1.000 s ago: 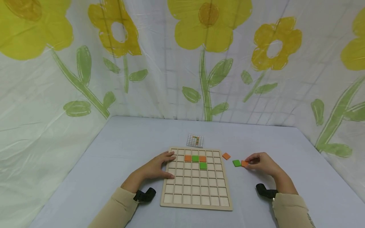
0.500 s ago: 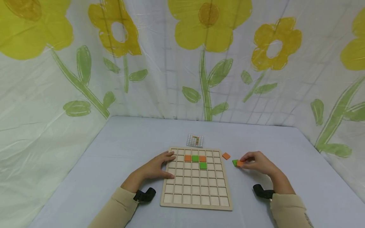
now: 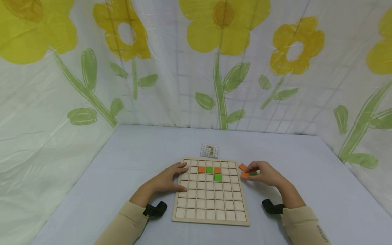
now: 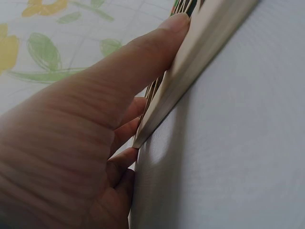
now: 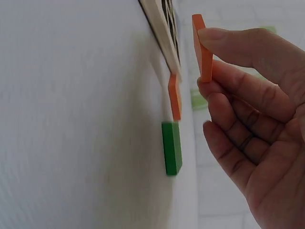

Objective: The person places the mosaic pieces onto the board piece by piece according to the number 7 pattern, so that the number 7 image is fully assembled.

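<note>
In the head view a wooden grid board [image 3: 210, 204] lies on the table. Two orange tiles [image 3: 201, 169] flank a green tile [image 3: 209, 169] in an upper row, and another green tile [image 3: 218, 177] sits below the right-hand one. My left hand [image 3: 166, 178] rests on the board's left edge, fingers spread, the thumb lying on the rim in the left wrist view. Thumb and fingers of my right hand [image 3: 265, 174] pinch an orange tile [image 5: 202, 50], held above the table at the board's right edge. Beneath lie a loose green tile [image 5: 171, 148] and an orange tile [image 5: 175, 98].
A small printed grid card [image 3: 209, 150] with a coloured pattern lies just behind the board. The white tabletop [image 3: 147, 143] reaches back to a flower-printed curtain [image 3: 171, 85]. Each wrist carries a black camera mount [image 3: 155, 209].
My right hand has lifted the orange tile and carried it left, over the loose green tile, to the board's right edge. The left hand has stayed in place.
</note>
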The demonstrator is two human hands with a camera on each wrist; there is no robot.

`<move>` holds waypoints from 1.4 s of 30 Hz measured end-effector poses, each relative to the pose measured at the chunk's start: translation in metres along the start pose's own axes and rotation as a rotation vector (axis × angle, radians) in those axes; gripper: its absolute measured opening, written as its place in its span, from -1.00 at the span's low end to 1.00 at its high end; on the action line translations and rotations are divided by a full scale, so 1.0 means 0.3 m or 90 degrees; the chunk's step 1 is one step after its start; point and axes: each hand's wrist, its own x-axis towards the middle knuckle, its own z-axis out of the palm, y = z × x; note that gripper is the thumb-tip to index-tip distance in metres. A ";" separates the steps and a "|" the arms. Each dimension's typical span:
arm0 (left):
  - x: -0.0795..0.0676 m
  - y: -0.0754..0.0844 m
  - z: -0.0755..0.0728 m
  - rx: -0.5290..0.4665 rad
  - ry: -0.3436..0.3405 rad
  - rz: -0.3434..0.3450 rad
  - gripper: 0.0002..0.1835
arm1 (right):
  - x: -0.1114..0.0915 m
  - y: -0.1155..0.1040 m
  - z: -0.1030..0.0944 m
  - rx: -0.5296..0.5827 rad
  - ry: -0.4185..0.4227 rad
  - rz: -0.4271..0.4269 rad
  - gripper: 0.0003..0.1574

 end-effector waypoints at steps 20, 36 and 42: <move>0.001 0.002 -0.001 0.000 0.002 -0.004 -0.12 | 0.063 -0.138 0.078 0.032 -0.066 -0.078 -0.77; 0.001 -0.004 0.001 -0.006 0.001 -0.001 -0.12 | 0.097 -0.222 0.119 0.040 -0.095 -0.118 -0.76; 0.004 -0.003 0.001 0.001 0.002 0.002 -0.12 | 0.095 -0.221 0.136 0.056 -0.085 -0.115 -0.77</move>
